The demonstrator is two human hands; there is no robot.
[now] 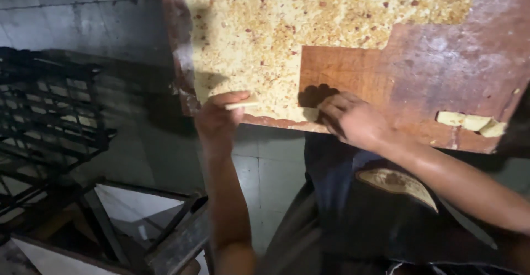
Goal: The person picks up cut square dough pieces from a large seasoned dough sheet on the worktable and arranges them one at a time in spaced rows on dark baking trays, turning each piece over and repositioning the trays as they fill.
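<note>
Both hands work at the near edge of a brown bench [441, 65] coated in a pale, red-flecked brittle slab [265, 37]. Left hand [218, 117], at 7 o'clock from the slab's middle, is closed around a thin pale blade or stick [242, 105], its tip pointing toward 3 o'clock along the slab edge. Right hand [350, 117] lies fingers curled, pressing down at the cut step of the slab at 6 o'clock; cannot tell whether it grips a piece. Cleared bench shows at 3 o'clock, with loose cut blocks [472, 123] near the right edge. Dark wire racks [49, 115] stand well apart at 9 o'clock.

Risks, as judged: slab overhangs close to the bench lip, so a freed piece could drop to the tiled floor [265, 186]; the blade could slip toward the right fingers.
</note>
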